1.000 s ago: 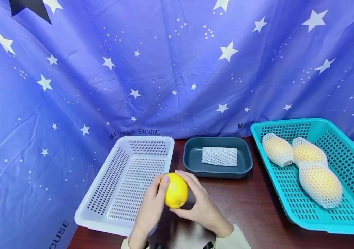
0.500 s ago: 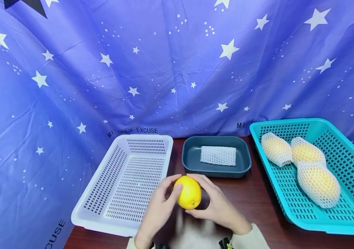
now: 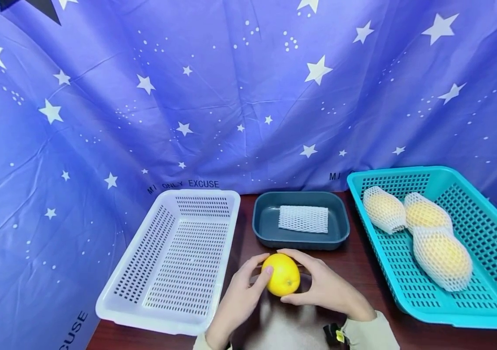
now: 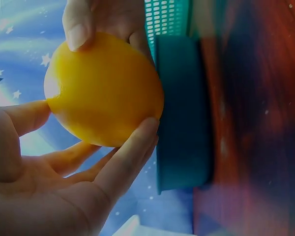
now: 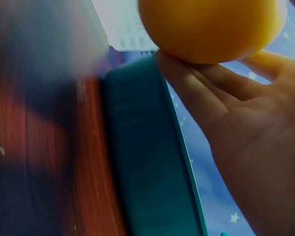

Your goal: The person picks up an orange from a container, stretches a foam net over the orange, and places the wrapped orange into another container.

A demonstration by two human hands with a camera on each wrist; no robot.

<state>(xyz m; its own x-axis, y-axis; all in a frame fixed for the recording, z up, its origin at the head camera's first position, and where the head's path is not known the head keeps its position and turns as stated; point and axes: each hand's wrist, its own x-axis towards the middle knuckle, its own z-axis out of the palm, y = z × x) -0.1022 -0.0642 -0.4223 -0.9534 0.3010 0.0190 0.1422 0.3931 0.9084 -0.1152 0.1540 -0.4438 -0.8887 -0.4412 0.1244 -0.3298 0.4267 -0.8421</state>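
Both hands hold one smooth yellow orange above the table's front part, apart from the tabletop. My left hand grips it from the left, thumb on the near face; in the left wrist view its fingers curve under the fruit. From the right, my right hand pinches it with the thumb low and the fingers over the top. Behind them stands a dark blue-grey tray with a white foam net sleeve lying flat in it.
To the left stands a white perforated basket. A teal basket at the right holds three yellow fruits in white foam nets. A blue star-patterned curtain hangs behind. The table is dark red-brown wood.
Both hands and the orange have moved to the right, away from the white basket and in front of the tray. The camera view has shifted slightly. Both hands still hold the orange.
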